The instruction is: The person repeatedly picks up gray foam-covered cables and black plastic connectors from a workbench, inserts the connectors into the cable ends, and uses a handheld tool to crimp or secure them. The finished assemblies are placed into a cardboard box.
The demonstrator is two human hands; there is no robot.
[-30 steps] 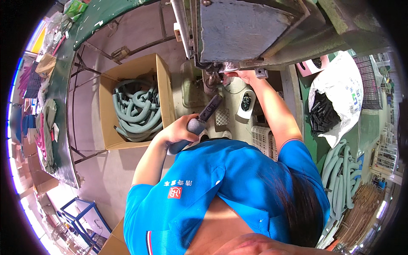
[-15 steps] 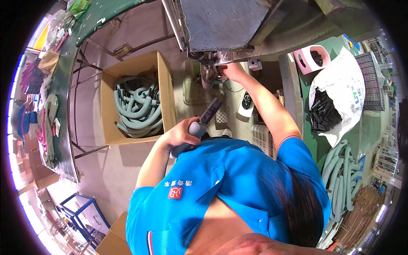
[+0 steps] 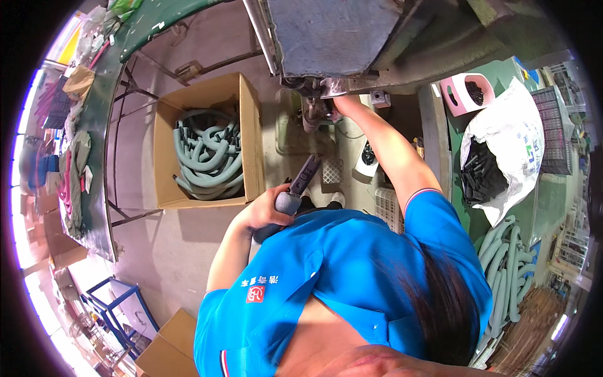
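Observation:
My left hand (image 3: 269,210) is closed round a grey foam-covered handle (image 3: 288,202) in front of my blue shirt. A dark, flat plastic end piece (image 3: 306,176) with holes sticks out of the handle, tilted up and to the right. Stretched forward, my right hand (image 3: 344,105) is at the metal working head (image 3: 312,113) under a large machine (image 3: 333,38). The machine parts hide its fingers, so whether they grip anything does not show.
An open cardboard box (image 3: 254,138) of bent grey-green foam tubes stands on the floor at left. On the right-hand green bench (image 3: 457,182) are a white sack (image 3: 512,119) of black parts, a pink-and-white bin (image 3: 449,94) and more foam tubes (image 3: 502,270).
My right hand has slipped a little further behind the machine parts, hiding its fingers more. My left hand still holds the handle, which is turned slightly. The whole view has shifted a little.

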